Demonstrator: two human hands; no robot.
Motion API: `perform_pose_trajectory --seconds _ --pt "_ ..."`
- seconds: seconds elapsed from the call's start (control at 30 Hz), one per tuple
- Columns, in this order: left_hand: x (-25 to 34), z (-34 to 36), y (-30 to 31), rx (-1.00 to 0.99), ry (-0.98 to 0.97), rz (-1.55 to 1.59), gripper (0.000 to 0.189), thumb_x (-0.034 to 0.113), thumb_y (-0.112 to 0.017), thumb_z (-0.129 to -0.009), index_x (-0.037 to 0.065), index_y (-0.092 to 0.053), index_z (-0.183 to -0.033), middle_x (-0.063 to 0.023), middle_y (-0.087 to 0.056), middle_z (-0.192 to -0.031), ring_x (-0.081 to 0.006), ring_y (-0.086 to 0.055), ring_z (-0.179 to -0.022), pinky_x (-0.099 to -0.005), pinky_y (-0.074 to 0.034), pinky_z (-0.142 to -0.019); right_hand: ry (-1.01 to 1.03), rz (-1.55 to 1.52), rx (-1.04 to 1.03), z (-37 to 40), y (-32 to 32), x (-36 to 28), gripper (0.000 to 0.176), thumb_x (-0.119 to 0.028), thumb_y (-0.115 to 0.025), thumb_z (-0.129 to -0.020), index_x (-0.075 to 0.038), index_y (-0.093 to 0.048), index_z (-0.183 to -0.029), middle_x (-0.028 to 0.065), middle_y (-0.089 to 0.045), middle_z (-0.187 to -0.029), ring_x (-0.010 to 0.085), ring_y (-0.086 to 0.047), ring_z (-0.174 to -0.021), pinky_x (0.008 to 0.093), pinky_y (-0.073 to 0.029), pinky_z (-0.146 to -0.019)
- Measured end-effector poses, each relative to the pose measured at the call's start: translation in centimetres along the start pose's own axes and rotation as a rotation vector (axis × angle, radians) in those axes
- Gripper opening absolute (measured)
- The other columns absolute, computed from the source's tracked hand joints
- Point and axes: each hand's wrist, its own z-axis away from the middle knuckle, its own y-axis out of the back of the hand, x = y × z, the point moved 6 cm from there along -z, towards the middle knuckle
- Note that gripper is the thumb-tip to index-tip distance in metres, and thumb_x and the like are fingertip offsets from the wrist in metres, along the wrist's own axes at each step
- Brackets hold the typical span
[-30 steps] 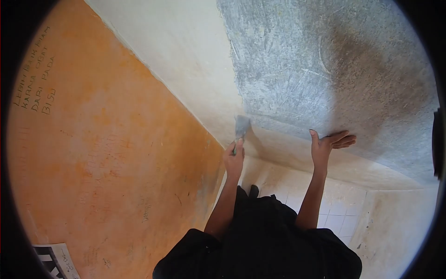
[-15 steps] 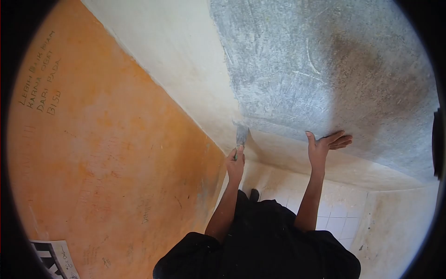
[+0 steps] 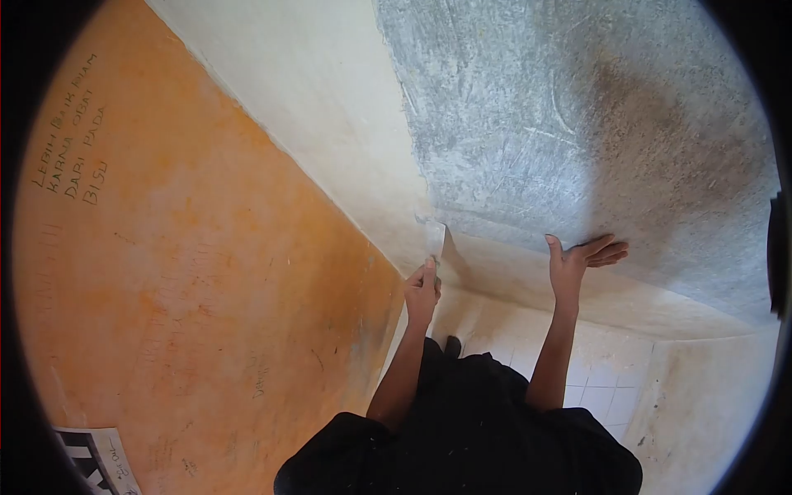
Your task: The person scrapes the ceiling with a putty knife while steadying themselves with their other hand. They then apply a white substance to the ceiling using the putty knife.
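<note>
My left hand (image 3: 423,290) is closed around the handle of a putty knife (image 3: 437,239), most of the handle hidden by the fingers. The blade points up at the wall, its tip beside the lower left corner of a rough grey patch (image 3: 495,124). Pale, smooth wall surface (image 3: 355,124) borders this patch on the left and below. My right hand (image 3: 569,262) rests against the patch's lower edge, fingers stretched to the right and thumb pointing up, with nothing held.
An orange wall (image 3: 206,289) with handwriting (image 3: 74,140) stands close on my left. A black-and-white paper (image 3: 95,458) is at its lower left. Below are white floor tiles (image 3: 602,388), and a stained pale wall (image 3: 701,396) is at the right.
My left hand has shifted slightly right and the putty knife has turned, its blade now looking paler and angled. My right hand stays almost in the same place.
</note>
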Motion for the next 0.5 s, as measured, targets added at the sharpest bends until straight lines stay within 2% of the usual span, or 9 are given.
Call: perform_pose_trajectory --seconds 0.17,0.23,0.43,0.5 --pt "-1.4 -0.9 1.0 -0.014 -0.062 0.008 0.035 0.033 -0.056 -0.099 0.005 -0.064 -0.079 0.0070 -0.038 -0.053 -0.0012 -0.031 -0.045 -0.0211 -0.024 -0.042 -0.015 0.009 -0.012 -0.3 -0.2 0.1 0.128 -0.055 -0.069 -0.082 0.000 0.030 -0.143 0.0314 0.040 -0.143 0.0500 0.037 -0.132 0.0660 0.019 -0.104" --pt "-0.4 -1.1 0.4 -0.014 -0.092 0.004 0.036 0.033 -0.056 -0.099 0.005 -0.064 -0.078 0.0071 -0.038 -0.053 -0.0012 -0.031 -0.045 -0.0210 -0.024 -0.042 0.058 0.026 0.042 -0.2 0.2 -0.2 0.128 -0.054 -0.069 -0.083 0.001 0.030 -0.143 0.0322 0.038 -0.144 0.0500 0.037 -0.132 0.0657 0.019 -0.104" --pt "1.5 -1.1 0.8 -0.039 -0.133 -0.073 0.035 0.032 -0.056 -0.099 0.003 -0.067 -0.084 0.0074 -0.038 -0.052 -0.0013 -0.032 -0.045 -0.0211 -0.024 -0.042 0.022 0.018 0.016 -0.1 0.0 -0.1 0.128 -0.054 -0.069 -0.083 0.001 0.030 -0.142 0.0322 0.040 -0.143 0.0503 0.038 -0.132 0.0657 0.018 -0.104" --pt "1.7 -0.6 0.5 -0.022 -0.089 -0.108 0.035 0.032 -0.056 -0.099 0.003 -0.067 -0.083 0.0071 -0.038 -0.052 -0.0015 -0.032 -0.046 -0.0217 -0.024 -0.042 0.032 0.015 0.018 0.1 0.1 -0.1 0.128 -0.054 -0.069 -0.083 0.001 0.030 -0.142 0.0324 0.040 -0.143 0.0501 0.038 -0.132 0.0651 0.019 -0.104"
